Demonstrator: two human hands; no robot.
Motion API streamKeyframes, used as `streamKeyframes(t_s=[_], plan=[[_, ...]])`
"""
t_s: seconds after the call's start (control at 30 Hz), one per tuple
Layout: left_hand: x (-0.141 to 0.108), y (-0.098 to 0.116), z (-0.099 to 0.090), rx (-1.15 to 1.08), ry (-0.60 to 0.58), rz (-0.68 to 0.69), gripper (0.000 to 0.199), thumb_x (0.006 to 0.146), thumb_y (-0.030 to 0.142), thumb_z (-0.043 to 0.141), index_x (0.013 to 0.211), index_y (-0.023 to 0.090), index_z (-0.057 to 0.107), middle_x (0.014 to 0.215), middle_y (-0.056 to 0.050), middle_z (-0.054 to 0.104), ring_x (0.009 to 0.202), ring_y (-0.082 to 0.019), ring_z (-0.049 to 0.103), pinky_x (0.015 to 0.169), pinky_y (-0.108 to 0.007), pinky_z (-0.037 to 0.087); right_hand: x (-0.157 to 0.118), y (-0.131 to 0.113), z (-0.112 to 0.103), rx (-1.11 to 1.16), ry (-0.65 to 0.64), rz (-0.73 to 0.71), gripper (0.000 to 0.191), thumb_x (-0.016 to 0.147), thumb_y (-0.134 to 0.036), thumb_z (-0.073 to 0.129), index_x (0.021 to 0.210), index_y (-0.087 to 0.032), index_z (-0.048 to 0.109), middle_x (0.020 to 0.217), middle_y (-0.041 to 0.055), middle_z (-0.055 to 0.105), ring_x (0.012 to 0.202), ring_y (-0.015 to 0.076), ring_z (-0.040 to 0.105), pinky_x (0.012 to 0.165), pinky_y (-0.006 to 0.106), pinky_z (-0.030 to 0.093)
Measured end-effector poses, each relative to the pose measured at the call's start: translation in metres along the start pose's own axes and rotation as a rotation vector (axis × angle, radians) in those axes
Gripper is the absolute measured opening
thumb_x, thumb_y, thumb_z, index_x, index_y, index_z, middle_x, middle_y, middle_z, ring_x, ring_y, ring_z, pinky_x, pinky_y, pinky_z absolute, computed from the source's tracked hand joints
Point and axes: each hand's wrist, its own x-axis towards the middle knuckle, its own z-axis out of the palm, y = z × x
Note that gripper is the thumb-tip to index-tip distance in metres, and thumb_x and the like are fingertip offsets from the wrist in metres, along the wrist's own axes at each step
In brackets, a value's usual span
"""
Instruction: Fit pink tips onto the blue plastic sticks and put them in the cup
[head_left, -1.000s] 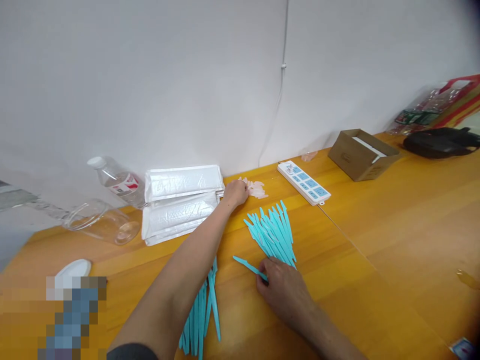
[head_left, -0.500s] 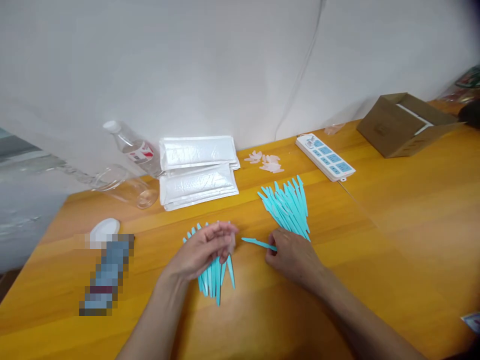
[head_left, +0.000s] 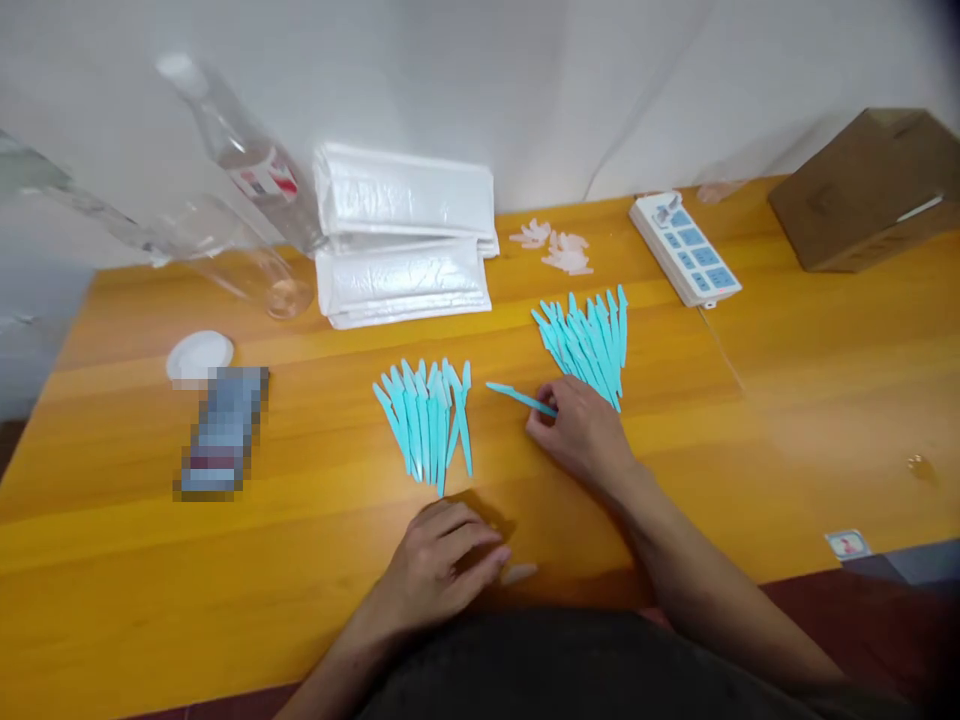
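Pale wall [head_left: 525,80] backs the far edge of the table [head_left: 112,560]; in the head view, the right hand [head_left: 581,425] pinches a turquoise stick [head_left: 517,396] mid-table. It looks light, stiff, perhaps slippery — best gripped behind its shaped tip. The left hand [head_left: 446,555], loosely bent, seems empty beside a translucent piece [head_left: 520,574] by the near edge.

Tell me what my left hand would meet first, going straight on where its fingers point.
Most likely the pale strip, just ahead of the left hand. Depth is unclear there, so the hand might pass over it.
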Motion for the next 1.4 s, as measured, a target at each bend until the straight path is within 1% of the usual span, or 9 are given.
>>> streamKeyframes(t_s=[0.17, 0.23, 0.37, 0.47, 0.73, 0.83, 0.97, 1.17, 1.4], plan=[[0.0, 0.0, 0.002, 0.119, -0.167, 0.07, 0.032, 0.082, 0.04, 0.072, 0.11, 0.024, 0.069, 0.095, -0.006, 0.071, 0.088, -0.02, 0.065, 0.08, -0.033, 0.049, 0.005, -0.001, 0.0, 0.016, -0.074, -0.02, 0.007, 0.081, -0.022, 0.054, 0.081, -0.02, 0.061, 0.084, 0.0044, 0.065, 0.079, 0.019, 0.058, 0.066, 0.029, 0.035], [0.005, 0.002, 0.005, 0.232, -0.231, 0.137, 0.021, 0.084, 0.039, 0.07, 0.1, 0.026, 0.07, 0.088, -0.003, 0.07, 0.083, -0.02, 0.064, 0.076, -0.034, 0.047, 0.007, -0.002, -0.001, 0.037, -0.097, -0.028, 0.006, 0.081, -0.021, 0.055, 0.081, -0.02, 0.06, 0.083, 0.0033, 0.064, 0.077, 0.0181, 0.058, 0.066, 0.029, 0.035], [0.011, 0.009, 0.012, 0.353, -0.19, 0.159, 0.006, 0.087, 0.024, 0.065, 0.082, 0.021, 0.067, 0.08, -0.002, 0.067, 0.073, -0.018, 0.061, 0.065, -0.031, 0.046, 0.009, -0.004, -0.005, 0.083, -0.109, -0.076, 0.009, 0.084, -0.02, 0.054, 0.087, -0.019, 0.062, 0.087, 0.0036, 0.064, 0.082, 0.0178, 0.06, 0.072, 0.028, 0.039], [0.023, 0.011, -0.001, 0.156, -0.165, 0.061, 0.011, 0.091, 0.023, 0.06, 0.094, 0.023, 0.07, 0.088, -0.004, 0.069, 0.078, -0.017, 0.062, 0.068, -0.029, 0.049, 0.01, -0.007, -0.009, 0.081, -0.132, -0.116, 0.011, 0.086, -0.017, 0.052, 0.086, -0.018, 0.063, 0.089, 0.0043, 0.064, 0.084, 0.0176, 0.06, 0.074, 0.028, 0.04], [0.08, -0.013, -0.058, -0.508, 0.326, -0.475, 0.032, 0.08, 0.042, 0.074, 0.102, 0.018, 0.072, 0.08, -0.003, 0.07, 0.069, -0.013, 0.064, 0.063, -0.024, 0.052, 0.01, -0.004, -0.018, 0.207, -0.19, -0.16, 0.012, 0.084, -0.014, 0.052, 0.079, -0.017, 0.062, 0.082, 0.0033, 0.064, 0.077, 0.0152, 0.056, 0.069, 0.026, 0.039], [0.085, -0.026, -0.06, -0.707, 0.422, -0.53, 0.051, 0.075, 0.043, 0.079, 0.117, 0.018, 0.067, 0.088, -0.005, 0.072, 0.07, -0.014, 0.068, 0.067, -0.026, 0.057, 0.013, 0.003, -0.024, 0.481, -0.307, -0.14, 0.014, 0.088, -0.025, 0.052, 0.082, -0.018, 0.062, 0.075, -0.0003, 0.062, 0.067, 0.013, 0.052, 0.06, 0.025, 0.037], [0.083, -0.036, -0.05, -0.865, 0.566, -0.586, 0.043, 0.071, 0.04, 0.083, 0.101, 0.015, 0.067, 0.089, -0.006, 0.075, 0.077, -0.016, 0.072, 0.071, -0.027, 0.059, 0.02, 0.004, -0.026, 0.915, -0.548, -0.079, 0.023, 0.088, -0.041, 0.056, 0.087, -0.019, 0.06, 0.069, -0.0042, 0.057, 0.06, 0.0105, 0.049, 0.055, 0.023, 0.035], [0.082, -0.035, -0.038, -0.848, 0.691, -0.597, 0.043, 0.077, 0.038, 0.078, 0.109, 0.014, 0.063, 0.087, -0.006, 0.077, 0.078, -0.016, 0.073, 0.074, -0.028, 0.06, 0.022, -0.002, -0.016, 1.102, -0.617, -0.026, 0.03, 0.086, -0.046, 0.063, 0.091, -0.017, 0.06, 0.069, -0.0053, 0.051, 0.058, 0.008, 0.043, 0.055, 0.022, 0.033], [0.081, -0.028, -0.038, -0.722, 0.616, -0.644, 0.036, 0.078, 0.043, 0.077, 0.094, 0.013, 0.063, 0.093, -0.011, 0.078, 0.082, -0.018, 0.074, 0.073, -0.029, 0.06, 0.018, -0.002, -0.012, 1.112, -0.622, -0.058, 0.028, 0.088, -0.045, 0.06, 0.091, -0.017, 0.059, 0.068, -0.0058, 0.048, 0.06, 0.0083, 0.04, 0.056, 0.022, 0.031]])
